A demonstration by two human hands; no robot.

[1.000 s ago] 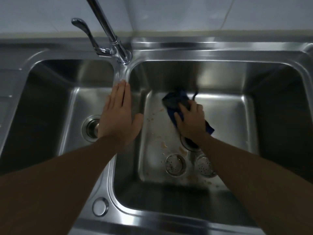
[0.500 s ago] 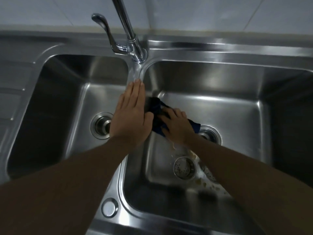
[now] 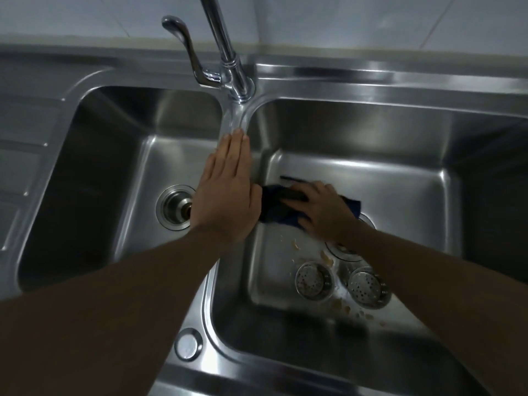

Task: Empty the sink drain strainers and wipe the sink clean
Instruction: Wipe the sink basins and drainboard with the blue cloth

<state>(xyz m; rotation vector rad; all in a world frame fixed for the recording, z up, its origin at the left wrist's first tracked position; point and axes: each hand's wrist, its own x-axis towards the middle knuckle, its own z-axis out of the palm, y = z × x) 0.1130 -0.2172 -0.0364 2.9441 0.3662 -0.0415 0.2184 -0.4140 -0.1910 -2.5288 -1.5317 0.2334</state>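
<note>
Two strainers [image 3: 314,280] sit nearside of rt drain [image 3: 341,250], scraps [image 3: 328,258] beside. Wiping stage: rt hand [image 3: 323,212], fingers flat, presses cloth [image 3: 278,208] left of drain; left hand [image 3: 228,195] flat on divider [image 3: 234,121], further left. Next, prob.: gather scraps.

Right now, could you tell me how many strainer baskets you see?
2, side by side in the right basin: left strainer basket, right strainer basket. The right forearm may hide others.
</note>
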